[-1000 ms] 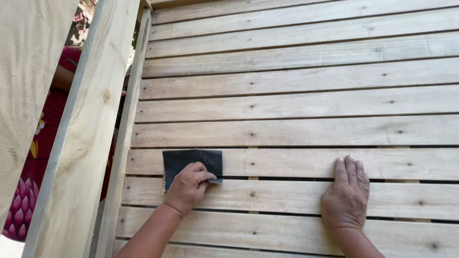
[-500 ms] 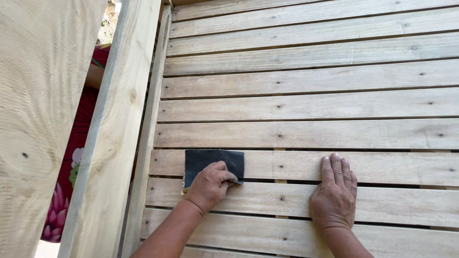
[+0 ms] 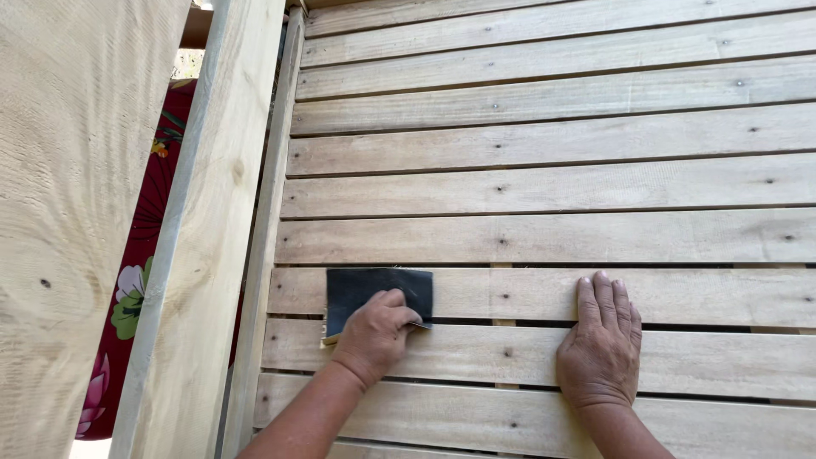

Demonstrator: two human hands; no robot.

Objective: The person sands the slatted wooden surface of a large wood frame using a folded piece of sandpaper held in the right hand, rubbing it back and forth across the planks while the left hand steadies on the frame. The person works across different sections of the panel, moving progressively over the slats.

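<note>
My left hand presses a dark rectangular sheet of sandpaper flat against a slatted surface of pale wooden planks, near its left end. The fingers curl over the sheet's lower part. My right hand lies flat and spread on the planks to the right, holding nothing, about a hand's width from the sandpaper. Both forearms come in from the bottom edge.
An upright wooden post and a wide pale board stand at the left. Between them shows a red flowered cloth. Narrow gaps run between the planks, with small nail heads in them.
The view has shifted, so the planks and both hands sit further right in the frame. The left hand and sandpaper stay on the same plank; the right hand is closer to them.
</note>
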